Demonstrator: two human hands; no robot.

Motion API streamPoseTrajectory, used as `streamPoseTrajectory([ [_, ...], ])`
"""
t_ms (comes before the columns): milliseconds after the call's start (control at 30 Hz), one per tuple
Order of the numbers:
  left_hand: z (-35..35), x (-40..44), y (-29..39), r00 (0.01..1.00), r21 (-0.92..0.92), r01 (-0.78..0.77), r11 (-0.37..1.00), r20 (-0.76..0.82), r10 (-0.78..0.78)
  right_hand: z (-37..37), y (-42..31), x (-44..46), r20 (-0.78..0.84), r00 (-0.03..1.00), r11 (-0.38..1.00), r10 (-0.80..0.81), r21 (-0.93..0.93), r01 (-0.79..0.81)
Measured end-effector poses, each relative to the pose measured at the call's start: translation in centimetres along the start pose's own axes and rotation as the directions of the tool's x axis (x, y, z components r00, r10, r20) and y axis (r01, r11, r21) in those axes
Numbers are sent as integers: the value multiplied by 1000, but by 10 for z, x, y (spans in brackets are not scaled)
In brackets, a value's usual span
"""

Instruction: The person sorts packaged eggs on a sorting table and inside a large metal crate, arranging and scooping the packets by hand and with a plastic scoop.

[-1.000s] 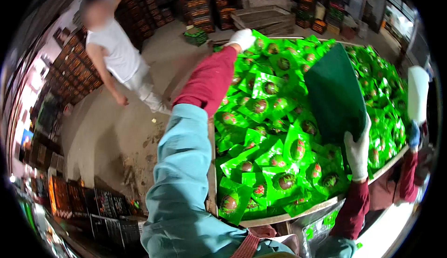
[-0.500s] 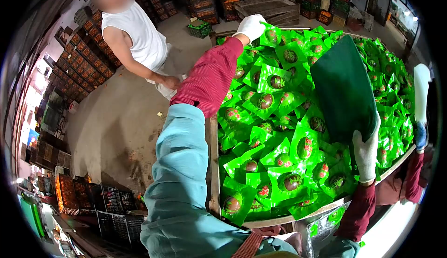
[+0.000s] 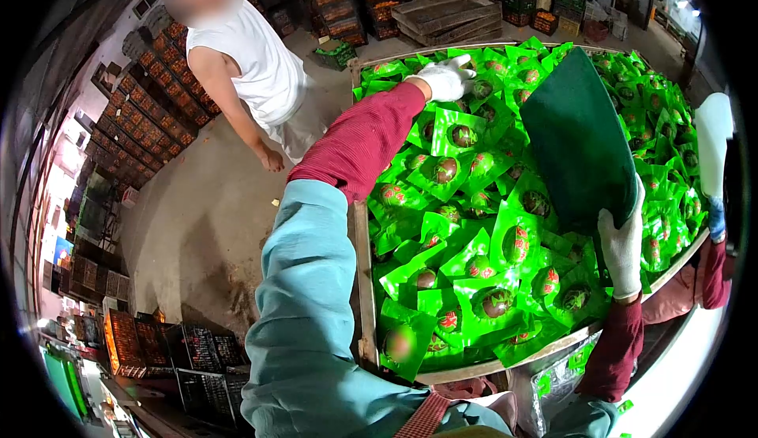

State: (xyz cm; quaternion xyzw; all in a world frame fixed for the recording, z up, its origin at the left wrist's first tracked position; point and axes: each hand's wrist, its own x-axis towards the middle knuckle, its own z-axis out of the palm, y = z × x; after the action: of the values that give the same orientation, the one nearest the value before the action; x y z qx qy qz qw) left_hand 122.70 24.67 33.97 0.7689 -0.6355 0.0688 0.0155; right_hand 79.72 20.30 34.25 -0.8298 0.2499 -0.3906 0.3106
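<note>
One wide desk (image 3: 364,272) with a raised wooden rim dominates the view, heaped from edge to edge with packets. Beyond it and to the left, tall stacks of crates (image 3: 150,110) line the concrete floor (image 3: 213,217). A person in a white sleeveless shirt (image 3: 253,67) stands just off the desk's far left side, one arm hanging down and the other raised. Shallow trays (image 3: 446,15) lie piled behind the desk, while a co-worker's maroon sleeve (image 3: 715,276) shows at the right edge. Over the heap slants a dark green sheet (image 3: 580,142), its exact kind unclear. The white-gloved right hand (image 3: 621,252) is closed on its near edge, thumb on one face. Toward the far left corner, the white-gloved left hand (image 3: 446,80) is open, fingers spread over the heap; whether it touches anything I cannot tell. Smallest are the bright green packets (image 3: 496,302) themselves, lying loose and overlapping beneath and around both hands, each showing a round brownish item, many with red markings.
</note>
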Motion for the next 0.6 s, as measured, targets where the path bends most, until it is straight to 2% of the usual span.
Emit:
streamPoseTrajectory([
  [100,0,0,-1,999,-17,26,1000,48,-25,-1,-2,-1,12,1000,999,-16,33,15],
  [133,13,6,-12,996,-28,-29,999,-83,26,-1,-5,0,4,1000,999,-9,33,8],
  [200,-9,8,-2,993,-91,29,995,-110,-39,-1,-7,0,4,1000,999,-11,35,11],
  [233,-37,-13,25,972,-278,29,960,-216,-92,-1,-7,0,-1,1000,1000,-11,25,11],
  [267,-26,-4,25,972,-278,29,960,-215,-92,-1,-6,0,-3,1000,1000,-10,18,10],
  [300,-4,12,25,952,-228,-262,938,-217,214,0,-5,0,1,1000,1000,-8,20,8],
  [333,10,17,24,845,-185,-529,828,-203,494,0,-2,0,-3,1000,999,-27,18,27],
  [367,-19,-12,53,963,-341,-269,901,-93,252,0,-1,0,-6,999,999,-48,15,48],
  [400,-18,-11,51,941,-339,-338,878,-140,309,1,-1,-1,3,999,999,-48,17,48],
  [467,-24,-10,56,968,-288,-250,925,-41,249,-1,-2,0,0,999,998,-49,28,49],
  [500,-29,-11,65,966,-288,-256,923,-47,254,-1,-5,0,-1,999,999,-34,32,34],
  [567,-35,-22,84,998,-15,-64,998,11,64,-1,-2,-1,-1,999,999,-40,33,40],
  [600,-35,-26,90,997,124,-74,989,-4,75,-1,0,0,-3,999,998,-47,41,47],
])
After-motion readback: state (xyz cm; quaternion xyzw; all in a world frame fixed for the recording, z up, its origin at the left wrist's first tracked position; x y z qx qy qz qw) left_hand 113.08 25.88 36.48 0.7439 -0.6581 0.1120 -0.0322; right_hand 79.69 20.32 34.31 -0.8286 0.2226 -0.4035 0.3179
